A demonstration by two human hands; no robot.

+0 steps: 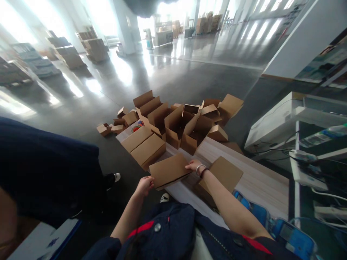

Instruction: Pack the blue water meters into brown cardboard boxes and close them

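Between my two hands is a brown cardboard box (pixel 169 169), tilted over the near edge of the table. My left hand (pixel 145 185) is closed on its left end. On the box's right end my right hand (pixel 193 165) grips the edge, a bracelet at the wrist. Beyond my left hand lies a closed cardboard box (pixel 148 148). Under my right forearm sits another cardboard box (pixel 222 173), partly hidden by the arm.
Several open cartons (pixel 173 122) crowd the table's far side. Pale wood tabletop (pixel 260 173) extends right, near blue cases (pixel 257 211) and a white rack with cables (pixel 296 173). A person in dark clothing (pixel 48 169) stands close on the left.
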